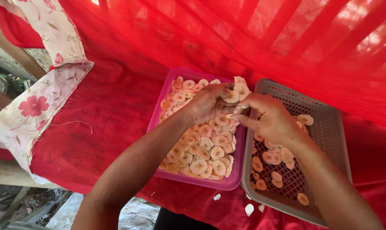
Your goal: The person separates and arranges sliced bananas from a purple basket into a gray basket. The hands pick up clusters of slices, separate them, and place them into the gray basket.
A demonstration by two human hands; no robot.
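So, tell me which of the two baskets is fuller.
The pink basket on the left: pale round slices heap across it and hide its floor. The grey basket holds a scattered few, its mesh bottom mostly bare.

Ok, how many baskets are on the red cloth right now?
2. A pink basket full of pale slices sits under the left hand; a grey basket, sparsely filled, sits beside it under the right hand. None seems hidden.

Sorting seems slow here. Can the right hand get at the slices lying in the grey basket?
Probably yes: the right hand hangs just above the grey basket, and its slices lie uncovered beneath.
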